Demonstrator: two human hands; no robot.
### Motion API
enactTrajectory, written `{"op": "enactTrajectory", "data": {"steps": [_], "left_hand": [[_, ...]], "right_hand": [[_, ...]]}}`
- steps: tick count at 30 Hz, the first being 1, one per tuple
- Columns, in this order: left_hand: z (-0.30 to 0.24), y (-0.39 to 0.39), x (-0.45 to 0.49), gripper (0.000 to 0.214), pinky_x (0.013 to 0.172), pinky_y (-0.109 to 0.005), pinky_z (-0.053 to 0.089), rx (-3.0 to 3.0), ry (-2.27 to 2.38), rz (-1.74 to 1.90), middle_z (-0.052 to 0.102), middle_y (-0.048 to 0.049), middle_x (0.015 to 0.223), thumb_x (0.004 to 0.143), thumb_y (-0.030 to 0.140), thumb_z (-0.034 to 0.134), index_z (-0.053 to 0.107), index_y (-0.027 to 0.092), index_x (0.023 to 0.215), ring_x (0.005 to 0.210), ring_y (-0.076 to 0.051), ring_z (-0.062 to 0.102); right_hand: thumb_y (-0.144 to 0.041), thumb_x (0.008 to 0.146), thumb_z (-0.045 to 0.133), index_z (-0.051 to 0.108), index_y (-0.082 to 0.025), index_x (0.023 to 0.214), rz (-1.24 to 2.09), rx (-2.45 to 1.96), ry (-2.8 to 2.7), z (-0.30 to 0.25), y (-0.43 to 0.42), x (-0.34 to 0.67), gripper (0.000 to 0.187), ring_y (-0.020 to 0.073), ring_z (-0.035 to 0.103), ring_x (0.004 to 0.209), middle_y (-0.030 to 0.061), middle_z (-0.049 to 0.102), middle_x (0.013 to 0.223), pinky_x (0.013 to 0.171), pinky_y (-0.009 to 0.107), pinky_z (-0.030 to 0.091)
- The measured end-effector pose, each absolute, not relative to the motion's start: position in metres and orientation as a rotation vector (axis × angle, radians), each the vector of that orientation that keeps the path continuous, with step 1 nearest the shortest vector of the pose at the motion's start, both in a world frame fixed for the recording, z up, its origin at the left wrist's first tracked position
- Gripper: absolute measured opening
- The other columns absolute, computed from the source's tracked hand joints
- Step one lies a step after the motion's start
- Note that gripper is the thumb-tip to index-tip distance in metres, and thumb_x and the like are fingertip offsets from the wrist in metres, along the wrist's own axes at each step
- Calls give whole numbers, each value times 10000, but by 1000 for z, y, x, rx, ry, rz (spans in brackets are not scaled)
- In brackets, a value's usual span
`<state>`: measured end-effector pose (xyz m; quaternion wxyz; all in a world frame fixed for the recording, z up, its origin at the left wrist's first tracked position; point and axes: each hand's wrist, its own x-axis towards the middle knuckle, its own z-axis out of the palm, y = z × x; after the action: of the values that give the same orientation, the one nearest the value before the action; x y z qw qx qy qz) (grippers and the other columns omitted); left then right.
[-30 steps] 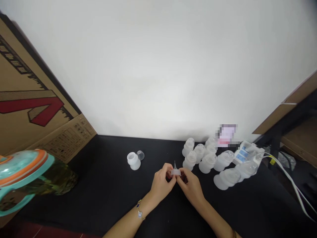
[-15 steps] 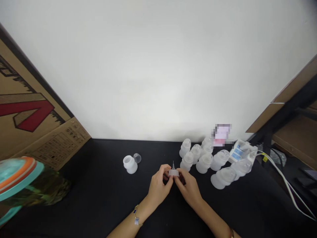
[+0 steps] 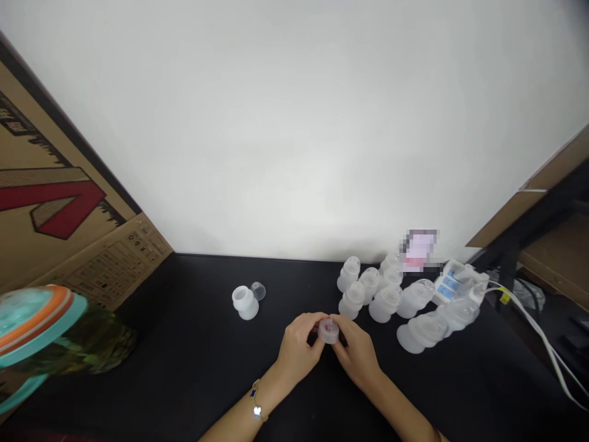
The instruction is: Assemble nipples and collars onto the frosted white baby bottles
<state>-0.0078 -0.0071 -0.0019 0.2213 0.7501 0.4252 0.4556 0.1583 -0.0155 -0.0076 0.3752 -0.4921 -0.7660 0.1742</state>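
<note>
Between my two hands is a translucent nozzle cap (image 3: pixel 328 331), its round, hollow side facing me; its pointed tip is hidden from view. My left hand (image 3: pixel 301 344) pinches its left edge between thumb and fingers. On the opposite edge, my right hand (image 3: pixel 356 350) grips it the same way. Off to the left stands an open white bottle (image 3: pixel 245 304) with a wide mouth, and a small clear dome cover (image 3: pixel 258 290) lies right beside it. Several white bottles with clear domed tops (image 3: pixel 386 302) are grouped to the right of my hands.
A large jug (image 3: pixel 69 334) with a teal and orange lid is at the left, near a printed cardboard box (image 3: pixel 55 202). White power strip (image 3: pixel 453 282) and cables (image 3: pixel 538 334) lie at the right. A pixelated pink item (image 3: pixel 419 250) leans on the back wall.
The nozzle cap has been tipped over in my fingers: its spike pointed up before, and now its hollow round side shows. Both hands keep hold of it.
</note>
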Motion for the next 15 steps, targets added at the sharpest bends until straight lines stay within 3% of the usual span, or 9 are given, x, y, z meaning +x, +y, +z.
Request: {"op": "enactTrajectory", "data": {"steps": [6,15], "left_hand": [[-2,-8,-9,264,861,-344,552,2195,1168,1280,722,-54,1050,914,140,548,629,225,1150,954,-200,670],[0,-9,-12,226,834,-346,569,2273,1211,1276,729,-75,1022,922,182,530,625,216,1124,939,-216,688]], "right_hand": [[-207,917,470,579,-214,1173,227,-1244,-2008,-8,-16,160,278,222,710,917,85,726,1054,747,311,575],[-200,914,460,596,-213,1161,83,-1219,-2059,-8,-16,161,282,222,717,859,95,736,1020,696,305,576]]}}
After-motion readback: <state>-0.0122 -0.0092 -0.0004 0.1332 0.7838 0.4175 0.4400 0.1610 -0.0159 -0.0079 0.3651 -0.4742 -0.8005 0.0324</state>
